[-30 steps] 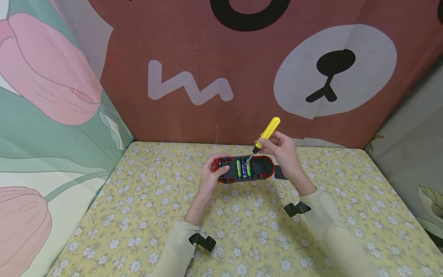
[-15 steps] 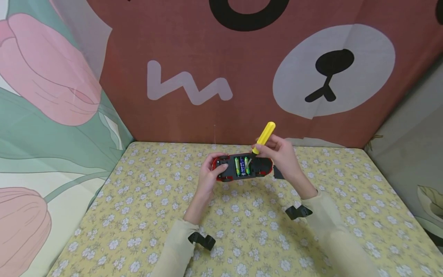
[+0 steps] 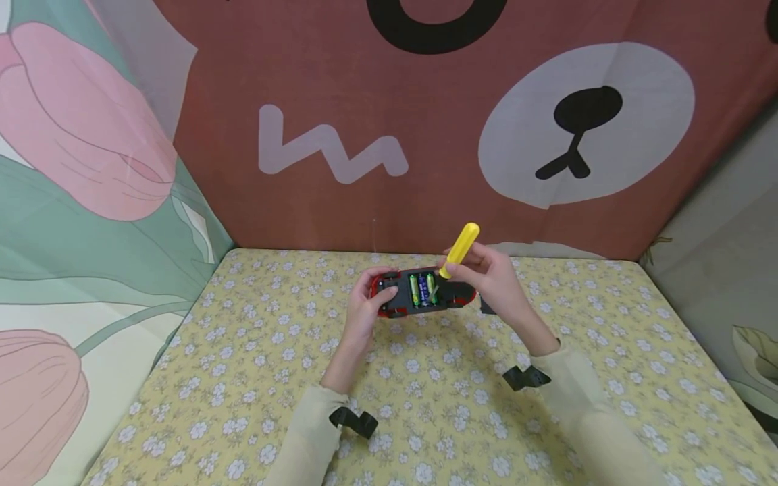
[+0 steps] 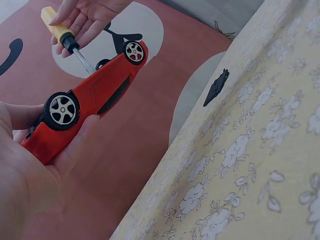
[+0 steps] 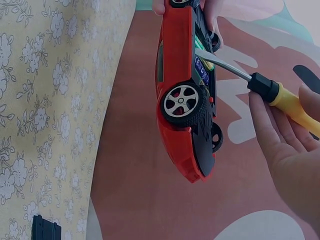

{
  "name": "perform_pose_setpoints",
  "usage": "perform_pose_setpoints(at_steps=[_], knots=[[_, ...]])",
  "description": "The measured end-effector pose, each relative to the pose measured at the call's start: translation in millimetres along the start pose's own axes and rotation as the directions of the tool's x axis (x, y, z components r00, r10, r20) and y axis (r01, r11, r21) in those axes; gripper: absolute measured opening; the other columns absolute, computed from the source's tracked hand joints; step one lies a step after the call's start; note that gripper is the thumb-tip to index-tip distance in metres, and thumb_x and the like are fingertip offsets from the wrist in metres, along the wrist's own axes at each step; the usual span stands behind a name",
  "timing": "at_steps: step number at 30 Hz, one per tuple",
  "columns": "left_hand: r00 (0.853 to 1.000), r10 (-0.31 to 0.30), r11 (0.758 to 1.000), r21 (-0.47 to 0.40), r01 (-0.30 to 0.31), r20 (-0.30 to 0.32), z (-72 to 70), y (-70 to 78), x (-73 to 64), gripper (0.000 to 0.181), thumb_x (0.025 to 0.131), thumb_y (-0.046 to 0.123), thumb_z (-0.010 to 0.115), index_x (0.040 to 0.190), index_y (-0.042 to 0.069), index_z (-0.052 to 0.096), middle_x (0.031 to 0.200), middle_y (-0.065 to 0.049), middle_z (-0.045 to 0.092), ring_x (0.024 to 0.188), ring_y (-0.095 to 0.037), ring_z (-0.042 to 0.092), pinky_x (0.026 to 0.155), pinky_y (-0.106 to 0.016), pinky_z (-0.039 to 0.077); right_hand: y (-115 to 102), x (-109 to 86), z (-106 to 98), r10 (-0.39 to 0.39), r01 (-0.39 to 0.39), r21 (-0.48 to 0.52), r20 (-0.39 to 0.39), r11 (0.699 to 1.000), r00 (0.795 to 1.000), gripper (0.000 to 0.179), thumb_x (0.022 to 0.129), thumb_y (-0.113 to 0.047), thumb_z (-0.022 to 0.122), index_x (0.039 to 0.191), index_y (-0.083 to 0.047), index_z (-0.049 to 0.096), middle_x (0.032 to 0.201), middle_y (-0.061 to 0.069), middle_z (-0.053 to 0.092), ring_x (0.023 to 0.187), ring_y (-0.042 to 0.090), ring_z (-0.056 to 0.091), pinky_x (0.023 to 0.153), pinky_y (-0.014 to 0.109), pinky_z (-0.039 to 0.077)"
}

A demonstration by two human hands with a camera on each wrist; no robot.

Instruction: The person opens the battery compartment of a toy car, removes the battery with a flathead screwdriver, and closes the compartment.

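Note:
In the head view a red toy car (image 3: 464,293) is held underside up above the table. My left hand (image 3: 365,304) grips one end of it, thumb across the black underside. The battery compartment is uncovered, with green and blue batteries (image 3: 423,290) side by side in it. My right hand (image 3: 495,280) holds a yellow-handled screwdriver (image 3: 462,247), thumb and fingers on the handle. In the right wrist view the screwdriver's flat metal shaft (image 5: 227,66) reaches into the compartment at the batteries. Whether its tip touches one is hard to tell.
A small black flat cover (image 4: 216,88) lies on the table beyond the car, partly behind my right hand in the head view. The table has a yellow floral cloth (image 3: 413,405). A brown printed curtain (image 3: 304,209) hangs behind its far edge.
The screwdriver handle has come down and to the left with my right hand. The car has shifted slightly left in my left hand's hold, its right end turning a little upward.

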State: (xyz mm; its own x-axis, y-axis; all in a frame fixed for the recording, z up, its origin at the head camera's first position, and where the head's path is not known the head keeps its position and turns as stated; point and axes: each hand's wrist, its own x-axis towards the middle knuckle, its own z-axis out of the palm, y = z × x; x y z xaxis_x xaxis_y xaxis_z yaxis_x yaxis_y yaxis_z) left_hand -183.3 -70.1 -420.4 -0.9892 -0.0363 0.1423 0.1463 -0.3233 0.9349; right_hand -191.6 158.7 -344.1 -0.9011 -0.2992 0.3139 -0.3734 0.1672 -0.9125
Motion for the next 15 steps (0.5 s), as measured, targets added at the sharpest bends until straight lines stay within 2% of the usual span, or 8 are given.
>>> perform_pose_setpoints(at_steps=[7,10,15], knots=[[1.0,-0.016,1.0,-0.02,0.016,-0.005,-2.1,-0.4,0.8,0.039,0.09,-0.003,0.067,0.129,-0.003,0.061,0.129,-0.011,0.064,0.108,-0.024,0.065,0.072,-0.034,0.063,-1.2,-3.7,0.4,0.009,-0.009,-0.039,0.004,0.999,1.0,0.027,0.099,-0.007,0.07,0.122,0.008,0.065,0.115,0.021,0.073,0.095,0.014,0.072,0.085,0.032,0.06],[1.0,-0.011,1.0,-0.006,0.011,-0.009,-1.8,0.1,0.1,0.04,0.09,-0.002,0.068,0.13,-0.003,0.061,0.129,-0.011,0.064,0.108,-0.023,0.065,0.076,-0.032,0.062,-1.3,-4.9,0.9,-0.006,0.006,-0.052,0.013,0.999,1.0,0.025,0.099,-0.007,0.07,0.12,0.006,0.067,0.113,0.02,0.074,0.096,0.015,0.072,0.086,0.031,0.059],[1.0,-0.016,1.0,-0.007,0.016,-0.011,-0.8,1.9,-1.1,0.04,0.091,-0.002,0.067,0.13,-0.004,0.06,0.127,-0.011,0.064,0.106,-0.023,0.066,0.073,-0.034,0.062,-2.3,-8.4,2.0,-0.051,0.053,-0.049,0.04,0.997,0.998,0.023,0.097,-0.004,0.071,0.117,0.006,0.07,0.111,0.023,0.073,0.095,0.016,0.072,0.084,0.028,0.058]])
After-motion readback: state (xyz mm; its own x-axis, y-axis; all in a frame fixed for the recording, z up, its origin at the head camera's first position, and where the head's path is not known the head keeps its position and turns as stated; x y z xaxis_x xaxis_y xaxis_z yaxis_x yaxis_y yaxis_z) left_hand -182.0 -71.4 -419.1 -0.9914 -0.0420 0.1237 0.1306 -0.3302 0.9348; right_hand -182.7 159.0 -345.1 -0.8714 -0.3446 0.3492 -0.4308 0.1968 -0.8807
